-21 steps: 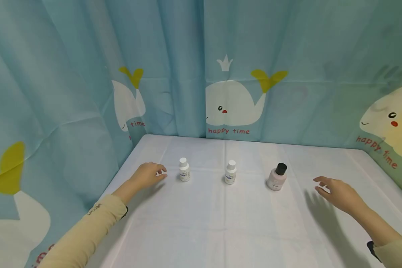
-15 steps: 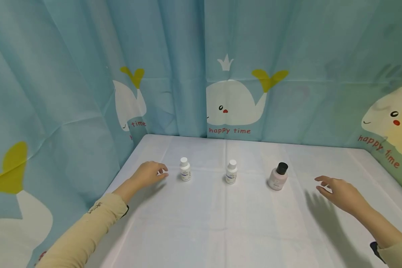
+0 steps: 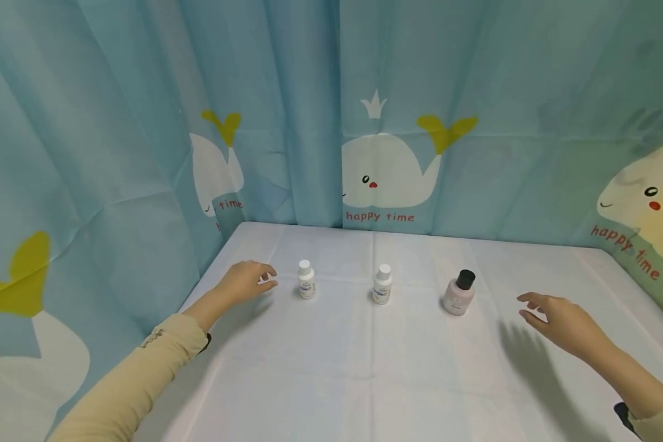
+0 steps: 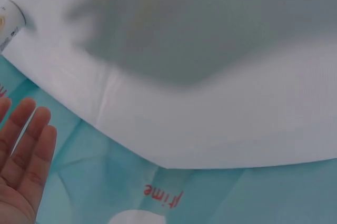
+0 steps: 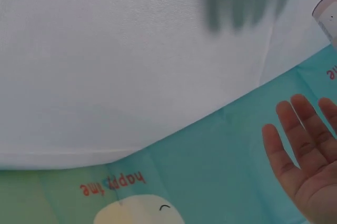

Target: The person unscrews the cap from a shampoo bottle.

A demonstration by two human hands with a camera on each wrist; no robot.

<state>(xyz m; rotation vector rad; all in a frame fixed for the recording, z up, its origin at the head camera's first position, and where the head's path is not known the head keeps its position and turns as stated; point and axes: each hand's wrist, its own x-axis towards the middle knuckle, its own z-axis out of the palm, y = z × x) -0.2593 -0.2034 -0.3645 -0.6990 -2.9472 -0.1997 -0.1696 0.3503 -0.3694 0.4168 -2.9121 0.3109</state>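
Observation:
Three small bottles stand upright in a row across the table. The left white bottle point(image 3: 307, 283) and the middle white bottle point(image 3: 382, 287) both have white caps and printed labels. At the right of the row is a pale pink bottle point(image 3: 458, 297) with a black cap. My left hand point(image 3: 244, 282) hovers just left of the first white bottle, fingers relaxed, holding nothing. To the right of the pink bottle, my right hand point(image 3: 562, 321) hangs over the table, also holding nothing. Each wrist view catches part of a bottle at its edge, the left bottle point(image 4: 9, 24) and the pink bottle point(image 5: 329, 18).
A white cloth covers the table point(image 3: 320, 368). Behind and at both sides hangs a blue curtain point(image 3: 298, 123) printed with whales, meeting the table's back edge. Both hands cast shadows on the cloth.
My left hand has risen very slightly. The right hand stays nearly where it was, the bottles have not moved, and the head view has shifted a little.

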